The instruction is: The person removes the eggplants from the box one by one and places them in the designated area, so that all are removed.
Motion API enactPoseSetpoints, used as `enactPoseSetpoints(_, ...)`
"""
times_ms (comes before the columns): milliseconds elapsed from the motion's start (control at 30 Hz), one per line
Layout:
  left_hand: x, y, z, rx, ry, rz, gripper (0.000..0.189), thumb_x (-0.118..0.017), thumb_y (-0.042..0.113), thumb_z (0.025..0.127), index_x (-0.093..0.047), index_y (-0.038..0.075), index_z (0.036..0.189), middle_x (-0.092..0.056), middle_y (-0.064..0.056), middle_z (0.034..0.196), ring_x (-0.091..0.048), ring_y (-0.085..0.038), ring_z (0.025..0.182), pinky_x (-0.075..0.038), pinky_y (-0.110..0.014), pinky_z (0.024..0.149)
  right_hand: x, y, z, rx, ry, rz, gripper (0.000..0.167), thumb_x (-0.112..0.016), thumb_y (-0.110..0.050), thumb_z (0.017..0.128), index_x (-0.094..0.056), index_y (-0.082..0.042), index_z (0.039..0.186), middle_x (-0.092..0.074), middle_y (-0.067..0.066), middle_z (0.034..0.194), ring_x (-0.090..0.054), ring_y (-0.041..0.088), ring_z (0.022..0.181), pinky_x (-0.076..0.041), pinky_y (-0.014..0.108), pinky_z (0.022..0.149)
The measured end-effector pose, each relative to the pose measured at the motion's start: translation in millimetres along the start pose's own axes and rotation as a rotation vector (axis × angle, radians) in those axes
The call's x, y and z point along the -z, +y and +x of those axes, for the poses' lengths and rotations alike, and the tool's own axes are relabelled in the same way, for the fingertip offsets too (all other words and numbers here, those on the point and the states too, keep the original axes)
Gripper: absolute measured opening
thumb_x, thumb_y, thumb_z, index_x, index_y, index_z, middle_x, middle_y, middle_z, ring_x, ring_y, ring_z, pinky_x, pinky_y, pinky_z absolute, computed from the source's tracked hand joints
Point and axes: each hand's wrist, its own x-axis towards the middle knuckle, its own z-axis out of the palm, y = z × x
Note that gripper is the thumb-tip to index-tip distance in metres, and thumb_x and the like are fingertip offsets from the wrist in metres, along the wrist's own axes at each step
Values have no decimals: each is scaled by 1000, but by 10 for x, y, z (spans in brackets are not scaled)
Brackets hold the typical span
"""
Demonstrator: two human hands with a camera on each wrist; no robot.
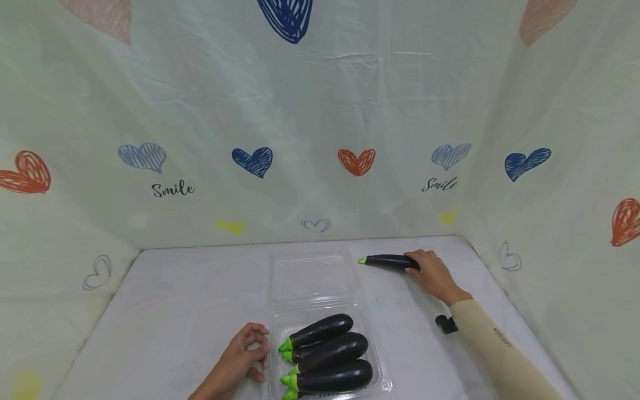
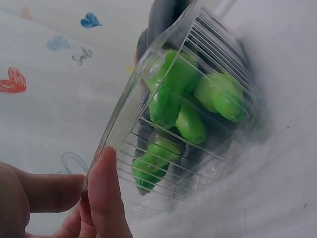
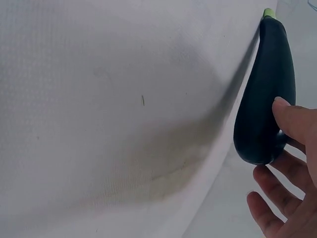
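Observation:
A clear plastic clamshell box [image 1: 380,364] lies with its lid [image 1: 310,275] folded back. Several dark purple eggplants [image 1: 332,355] with green stems [image 2: 173,89] fill its tray. My left hand [image 1: 240,355] is at the tray's left side; in the left wrist view its thumb and fingers pinch the rim. Toward the back right of the table, my right hand [image 1: 432,275] grips a single eggplant [image 1: 387,261] by its thick end, stem pointing left. The right wrist view shows the thumb across this eggplant [image 3: 267,89], with some fingers curled under its rounded end.
A small black object [image 1: 446,324] lies beside the right forearm; its kind cannot be told. A white cloth covers the table [image 1: 200,300]. Behind and on both sides hang pale curtains [image 1: 310,111] printed with hearts and the word Smile.

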Motion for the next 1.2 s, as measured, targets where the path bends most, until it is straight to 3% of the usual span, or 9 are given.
enactPoseSetpoints(267, 5, 5, -10, -12, -15, -2, 27, -60, -2, 102, -44, -4, 124, -55, -2, 94, -57, -18, 74, -57, -30, 52, -37, -23, 0, -49, -45, -2, 41, -77, -5, 94, -66, 6, 133, -69, 26, 125, -61, 47, 116, -52, 62, 99)
enactPoseSetpoints(700, 5, 7, -18, -17, -22, 2, 29, -60, -2, 101, -44, -4, 125, -54, -3, 95, -58, -18, 74, -58, -30, 53, -21, -44, -37, -46, -53, -31, 46, -77, -7, 95, -63, 8, 135, -67, 28, 128, -61, 49, 118, -52, 62, 101)
enactPoseSetpoints(1000, 3, 13, -11, -14, -22, 1, 27, -59, -2, 102, -44, -3, 124, -55, -2, 94, -58, -18, 73, -58, -30, 52, 41, -116, -64, -33, -39, -33, 48, -79, -7, 94, -62, 8, 136, -66, 28, 130, -61, 49, 119, -52, 61, 102)
enactPoseSetpoints(1200, 14, 4, 2, -3, -22, 0, 24, -59, -1, 103, -45, -2, 123, -55, -1, 93, -58, -18, 73, -58, -30, 53, 76, -292, -146, 41, 20, -20, 49, -81, -6, 92, -63, 7, 135, -66, 26, 130, -61, 46, 118, -52, 61, 99)
